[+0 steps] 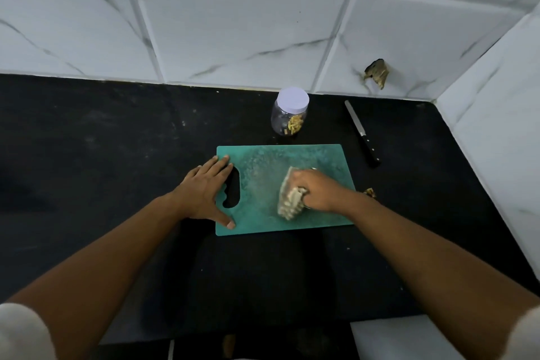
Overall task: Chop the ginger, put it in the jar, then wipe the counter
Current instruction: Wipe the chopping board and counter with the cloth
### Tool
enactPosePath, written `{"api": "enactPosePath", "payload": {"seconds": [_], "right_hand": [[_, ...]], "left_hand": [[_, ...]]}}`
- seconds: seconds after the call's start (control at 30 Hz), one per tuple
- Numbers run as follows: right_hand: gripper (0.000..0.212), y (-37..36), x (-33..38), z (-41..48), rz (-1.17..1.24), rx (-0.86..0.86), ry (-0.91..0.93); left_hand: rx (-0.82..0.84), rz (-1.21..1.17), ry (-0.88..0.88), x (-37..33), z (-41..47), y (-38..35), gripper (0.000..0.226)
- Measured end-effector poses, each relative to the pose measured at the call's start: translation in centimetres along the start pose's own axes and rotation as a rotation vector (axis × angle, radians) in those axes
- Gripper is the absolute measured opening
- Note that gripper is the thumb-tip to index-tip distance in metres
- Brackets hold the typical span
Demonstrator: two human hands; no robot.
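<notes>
**Hands: one steadies, one wipes**

Left hand (204,193) lies flat, fingers spread, pressing the handle end of the green cutting board (292,155). Right hand (317,191) is curled round a pale cloth (289,200), held down mid-board. Chopped ginger (293,124) sits in the lidded jar (289,117), just behind the board. Scraps (370,192) lie on the black counter (117,140) beside the right wrist. The cloth hand is nearer, so a rightward sweep looks likely.

Both forearms (117,257) are bare, with short off-white sleeves (20,330) at the upper arms.
</notes>
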State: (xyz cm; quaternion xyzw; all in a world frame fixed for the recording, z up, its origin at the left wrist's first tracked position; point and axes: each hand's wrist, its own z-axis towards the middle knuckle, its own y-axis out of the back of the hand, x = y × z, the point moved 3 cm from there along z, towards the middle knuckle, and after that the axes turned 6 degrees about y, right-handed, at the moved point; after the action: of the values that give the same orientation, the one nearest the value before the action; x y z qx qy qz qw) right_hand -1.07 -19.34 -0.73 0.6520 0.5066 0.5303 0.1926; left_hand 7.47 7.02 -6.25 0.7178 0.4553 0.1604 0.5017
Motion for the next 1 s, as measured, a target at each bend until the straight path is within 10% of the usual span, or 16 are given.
{"api": "enactPosePath", "payload": {"seconds": [0.2, 0.5, 0.77, 1.0], "right_hand": [[0.027, 4.5, -2.6, -2.3, -0.123, 0.031, -0.209], [0.018, -3.1, 5.5, 2.1, -0.176, -0.143, 0.153], [0.026, 2.5, -4.4, -6.1, -0.356, 0.078, -0.176], [0.024, 1.9, 0.8, -1.8, -0.119, -0.209, 0.014]], "left_hand": [[0.01, 0.0, 0.003, -0.4, -0.1, 0.3, 0.15], [0.07, 0.046, 0.015, -0.2, -0.1, 0.7, 0.158], [0.071, 0.045, 0.015, -0.4, -0.1, 0.9, 0.15], [0.129, -0.031, 0.159, -4.2, 0.8, 1.7, 0.151]]}}
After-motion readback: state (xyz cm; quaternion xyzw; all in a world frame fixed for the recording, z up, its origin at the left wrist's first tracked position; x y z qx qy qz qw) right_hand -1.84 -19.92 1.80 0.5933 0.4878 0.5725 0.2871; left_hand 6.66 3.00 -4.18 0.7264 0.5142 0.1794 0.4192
